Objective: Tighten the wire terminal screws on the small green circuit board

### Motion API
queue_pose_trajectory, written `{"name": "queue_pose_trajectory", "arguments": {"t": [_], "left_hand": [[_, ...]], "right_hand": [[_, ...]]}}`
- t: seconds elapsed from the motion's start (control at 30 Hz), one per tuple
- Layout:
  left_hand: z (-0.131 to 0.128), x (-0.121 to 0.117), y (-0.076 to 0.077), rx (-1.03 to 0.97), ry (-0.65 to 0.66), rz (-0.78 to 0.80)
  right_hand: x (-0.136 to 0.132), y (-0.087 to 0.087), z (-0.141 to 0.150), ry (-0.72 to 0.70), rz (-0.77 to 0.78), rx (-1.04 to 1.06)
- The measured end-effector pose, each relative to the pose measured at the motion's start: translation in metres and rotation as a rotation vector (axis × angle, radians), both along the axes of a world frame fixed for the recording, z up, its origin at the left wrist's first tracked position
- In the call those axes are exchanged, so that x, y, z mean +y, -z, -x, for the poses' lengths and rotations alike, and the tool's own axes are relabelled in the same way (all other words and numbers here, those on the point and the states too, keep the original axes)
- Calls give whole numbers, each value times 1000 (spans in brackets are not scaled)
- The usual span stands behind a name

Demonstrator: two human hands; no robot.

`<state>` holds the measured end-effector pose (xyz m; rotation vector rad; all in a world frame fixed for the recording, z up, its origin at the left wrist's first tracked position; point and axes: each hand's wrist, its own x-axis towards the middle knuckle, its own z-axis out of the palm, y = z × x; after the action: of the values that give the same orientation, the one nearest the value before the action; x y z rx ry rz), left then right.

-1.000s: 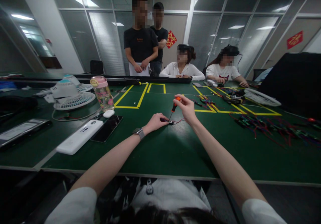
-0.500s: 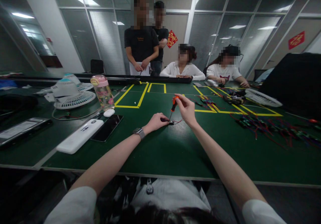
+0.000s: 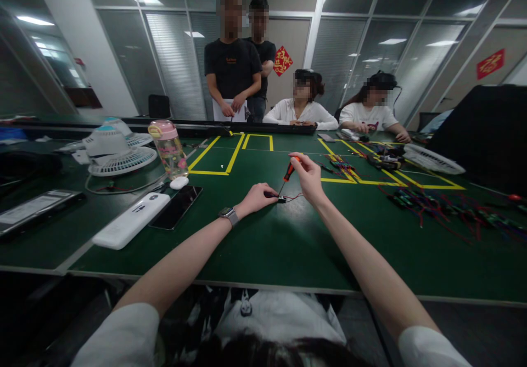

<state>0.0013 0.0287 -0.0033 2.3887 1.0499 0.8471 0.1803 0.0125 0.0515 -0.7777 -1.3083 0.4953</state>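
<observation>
On the green table in front of me lies a small circuit board with thin red wires trailing off to the right. The fingers of my left hand, with a watch at the wrist, are closed on the board's left edge and hold it against the table. My right hand is closed around the handle of an orange and black screwdriver. The screwdriver slants, its shaft running down to the left with the tip at the board. What exactly the tip touches is too small to make out.
Left stand a drink bottle, a white power bank-like block, a black phone and white fans. Wired boards lie in a heap at the right. Yellow tape marks the table; several people are across it.
The screwdriver handle has tipped to the right and a little lower, with my right hand moving along with it. My left hand stays at the board.
</observation>
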Motion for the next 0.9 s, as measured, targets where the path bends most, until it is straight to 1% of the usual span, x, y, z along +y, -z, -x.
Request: {"name": "queue_pose_trajectory", "arguments": {"t": [0.17,0.23,0.3,0.37,0.47,0.53,0.67,0.77,0.9], "left_hand": [[0,0,0,-7,7,2],[0,1,1,-5,2,0],[0,1,2,-2,-2,-6],[0,2,2,1,-1,-15],[0,2,3,4,-1,-18],[0,2,3,0,2,-12],[0,2,3,-7,7,-5],[-1,1,2,5,-5,4],[-1,0,0,4,-11,30]], "right_hand": [[2,0,-6,-322,101,143],[3,0,-5,-408,135,196],[2,0,-3,-451,152,239],[2,1,0,-427,137,273],[1,2,3,-317,87,277],[1,2,2,-277,77,252],[3,2,-6,-338,123,215],[6,4,-12,-384,140,233],[8,9,-17,-367,138,308]]}}
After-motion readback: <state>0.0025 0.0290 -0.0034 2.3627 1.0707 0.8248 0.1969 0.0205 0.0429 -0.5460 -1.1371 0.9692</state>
